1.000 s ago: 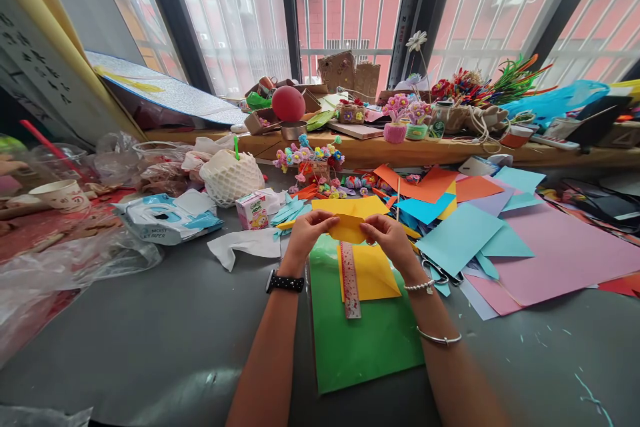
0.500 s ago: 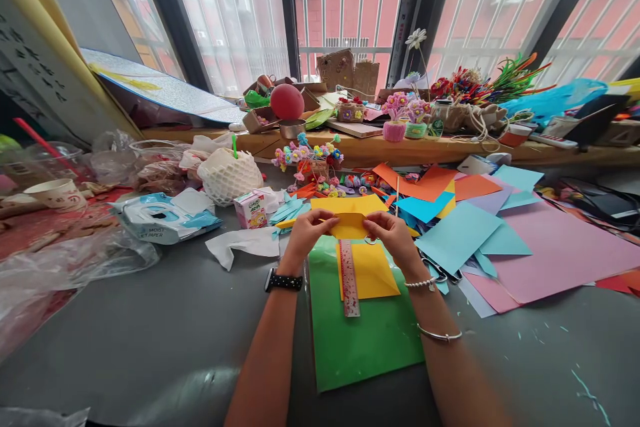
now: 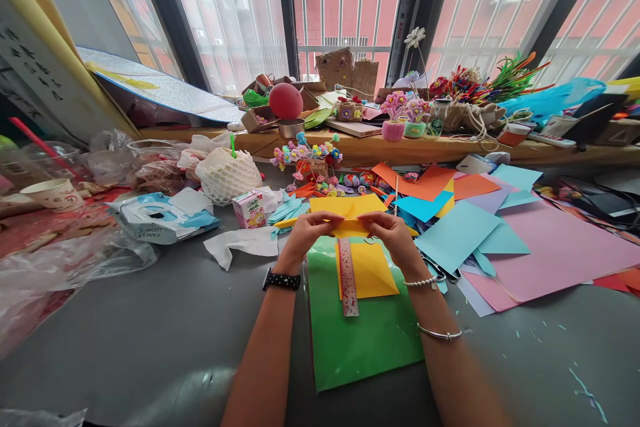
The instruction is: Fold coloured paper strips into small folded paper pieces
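Note:
Between my two hands is a small piece of yellow paper [image 3: 351,229], raised over the far end of a green folder [image 3: 367,353]. My left hand [image 3: 311,232] pinches its left side, and my right hand [image 3: 391,232] pinches its right side, with the fingertips close together along the top edge. Below them a larger yellow sheet [image 3: 375,271] lies on the folder. A patterned ruler [image 3: 348,277] rests across that sheet's left part. Behind my hands another yellow sheet [image 3: 367,203] lies flat.
Coloured paper sheets [image 3: 555,240] and partly covered scissors [image 3: 445,272] lie to the right. Leftward are a wet-wipe pack [image 3: 163,217], a small pink carton [image 3: 250,209], white tissue [image 3: 243,245] and a netted white fruit [image 3: 229,177]. A ledge [image 3: 360,148] with crafts stands behind.
My fingertips have come closer together along the top edge of the small yellow paper, and less of the paper shows. The ruler and folder stay in place.

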`<state>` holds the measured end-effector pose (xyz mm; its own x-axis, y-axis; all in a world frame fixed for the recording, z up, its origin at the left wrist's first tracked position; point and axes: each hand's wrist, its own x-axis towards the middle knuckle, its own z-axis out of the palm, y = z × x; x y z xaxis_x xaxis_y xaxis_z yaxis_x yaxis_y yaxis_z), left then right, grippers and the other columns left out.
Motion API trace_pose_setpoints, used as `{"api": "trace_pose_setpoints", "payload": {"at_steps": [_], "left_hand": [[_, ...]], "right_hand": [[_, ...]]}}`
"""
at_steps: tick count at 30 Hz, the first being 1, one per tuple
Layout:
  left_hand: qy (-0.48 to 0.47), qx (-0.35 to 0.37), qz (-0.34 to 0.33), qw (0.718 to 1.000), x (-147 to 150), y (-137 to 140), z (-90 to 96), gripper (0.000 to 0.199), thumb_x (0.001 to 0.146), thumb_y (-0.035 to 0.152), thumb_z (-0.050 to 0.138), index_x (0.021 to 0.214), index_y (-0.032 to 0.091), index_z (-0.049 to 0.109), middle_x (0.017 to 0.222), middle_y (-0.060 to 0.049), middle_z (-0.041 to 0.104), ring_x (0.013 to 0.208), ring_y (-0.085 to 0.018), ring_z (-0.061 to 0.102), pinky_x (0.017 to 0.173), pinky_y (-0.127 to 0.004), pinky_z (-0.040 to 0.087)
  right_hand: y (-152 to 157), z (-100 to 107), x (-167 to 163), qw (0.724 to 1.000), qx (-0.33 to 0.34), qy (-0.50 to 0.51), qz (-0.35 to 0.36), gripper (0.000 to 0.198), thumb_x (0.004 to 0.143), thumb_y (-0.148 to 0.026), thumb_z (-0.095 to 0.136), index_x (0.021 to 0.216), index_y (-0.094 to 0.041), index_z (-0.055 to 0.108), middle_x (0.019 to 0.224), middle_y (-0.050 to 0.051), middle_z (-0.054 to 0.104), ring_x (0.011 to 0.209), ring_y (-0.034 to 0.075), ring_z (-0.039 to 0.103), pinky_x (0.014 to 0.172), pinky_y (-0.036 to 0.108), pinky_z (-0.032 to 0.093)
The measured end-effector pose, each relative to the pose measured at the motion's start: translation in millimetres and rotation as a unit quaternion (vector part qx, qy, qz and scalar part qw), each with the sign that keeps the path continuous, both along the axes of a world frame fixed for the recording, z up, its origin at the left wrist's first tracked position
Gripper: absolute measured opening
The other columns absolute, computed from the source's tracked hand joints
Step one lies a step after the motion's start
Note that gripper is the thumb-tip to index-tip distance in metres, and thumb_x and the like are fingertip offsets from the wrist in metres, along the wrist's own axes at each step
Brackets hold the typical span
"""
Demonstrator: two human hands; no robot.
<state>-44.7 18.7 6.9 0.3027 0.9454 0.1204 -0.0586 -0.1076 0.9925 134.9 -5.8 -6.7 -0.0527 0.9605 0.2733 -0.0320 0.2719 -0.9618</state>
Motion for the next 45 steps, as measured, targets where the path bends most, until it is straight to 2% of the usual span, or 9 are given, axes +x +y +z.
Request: {"api": "trace_pose_setpoints", "payload": {"at_steps": [3, 7, 9, 13, 21, 27, 33, 45], "left_hand": [[-0.002, -0.024, -0.006, 1.0, -0.7, -0.6, 0.3, 0.019, 0.057, 0.027, 0.066, 0.072, 0.016, 0.067, 0.079, -0.003, 0.065, 0.073, -0.013, 0.056, 0.061, -0.02, 0.045], [0.005, -0.062, -0.027, 0.998, 1.0, -3.9, 4.3, 0.03, 0.058, 0.032, 0.066, 0.085, 0.018, 0.065, 0.092, -0.004, 0.063, 0.081, -0.014, 0.056, 0.068, -0.021, 0.044], [0.014, -0.077, -0.018, 0.997, 2.6, -4.8, 5.5, 0.034, 0.061, 0.037, 0.063, 0.09, 0.019, 0.063, 0.097, -0.004, 0.061, 0.088, -0.015, 0.054, 0.069, -0.021, 0.044], [0.027, -0.097, -0.003, 0.995, 4.6, -2.5, 2.2, 0.036, 0.063, 0.043, 0.059, 0.086, 0.016, 0.063, 0.093, -0.005, 0.062, 0.087, -0.016, 0.055, 0.069, -0.022, 0.045], [0.018, -0.067, -0.002, 0.998, 4.6, -1.6, 0.2, 0.031, 0.058, 0.033, 0.066, 0.082, 0.013, 0.063, 0.085, -0.005, 0.063, 0.075, -0.013, 0.056, 0.069, -0.023, 0.045], [0.022, -0.034, 0.015, 0.999, 4.9, -1.8, 1.1, 0.029, 0.056, 0.033, 0.066, 0.079, 0.014, 0.063, 0.085, -0.005, 0.064, 0.076, -0.014, 0.057, 0.068, -0.024, 0.045], [0.04, -0.012, 0.016, 0.999, 5.2, -1.9, -0.1, 0.029, 0.056, 0.034, 0.066, 0.078, 0.014, 0.064, 0.086, -0.006, 0.065, 0.076, -0.015, 0.058, 0.067, -0.024, 0.045], [0.045, -0.031, 0.033, 0.998, 9.3, -0.8, -2.4, 0.026, 0.054, 0.03, 0.068, 0.074, 0.014, 0.065, 0.076, -0.004, 0.065, 0.066, -0.011, 0.056, 0.062, -0.021, 0.044]], "right_hand": [[0.1, -1.6, 0.1, 1.0, 0.005, -0.002, -0.007, 0.015, 0.067, -0.026, 0.056, 0.076, -0.019, 0.066, 0.077, 0.003, 0.063, 0.067, 0.012, 0.054, 0.056, 0.023, 0.044], [-0.1, -2.5, -0.4, 1.0, 0.016, -0.006, -0.012, 0.015, 0.068, -0.023, 0.056, 0.077, -0.019, 0.066, 0.073, 0.002, 0.062, 0.065, 0.011, 0.053, 0.056, 0.022, 0.043], [0.1, -2.5, -0.7, 1.0, 0.022, -0.013, -0.015, 0.015, 0.068, -0.024, 0.055, 0.077, -0.019, 0.066, 0.072, 0.002, 0.062, 0.063, 0.011, 0.052, 0.056, 0.023, 0.043], [1.3, -2.8, -0.9, 0.999, 0.03, -0.032, -0.019, 0.016, 0.069, -0.023, 0.054, 0.078, -0.018, 0.066, 0.072, 0.002, 0.062, 0.063, 0.011, 0.051, 0.056, 0.023, 0.043], [-1.1, 0.0, -2.3, 0.997, 0.032, -0.064, -0.026, 0.016, 0.069, -0.024, 0.053, 0.079, -0.017, 0.064, 0.078, 0.003, 0.062, 0.062, 0.011, 0.053, 0.055, 0.022, 0.043], [-3.7, 5.6, -5.0, 0.997, 0.002, -0.074, -0.039, 0.032, 0.066, -0.039, 0.058, 0.088, -0.016, 0.06, 0.09, 0.007, 0.061, 0.059, 0.011, 0.055, 0.052, 0.024, 0.045], [0.1, -1.0, -6.8, 0.996, -0.014, -0.084, -0.034, 0.032, 0.066, -0.042, 0.057, 0.079, -0.013, 0.061, 0.067, 0.004, 0.06, 0.053, 0.011, 0.053, 0.049, 0.024, 0.043], [1.1, -3.1, -10.2, 0.996, -0.056, -0.037, -0.055, 0.029, 0.06, -0.039, 0.063, 0.07, -0.012, 0.06, 0.065, 0.003, 0.059, 0.052, 0.01, 0.051, 0.049, 0.023, 0.042]]}}
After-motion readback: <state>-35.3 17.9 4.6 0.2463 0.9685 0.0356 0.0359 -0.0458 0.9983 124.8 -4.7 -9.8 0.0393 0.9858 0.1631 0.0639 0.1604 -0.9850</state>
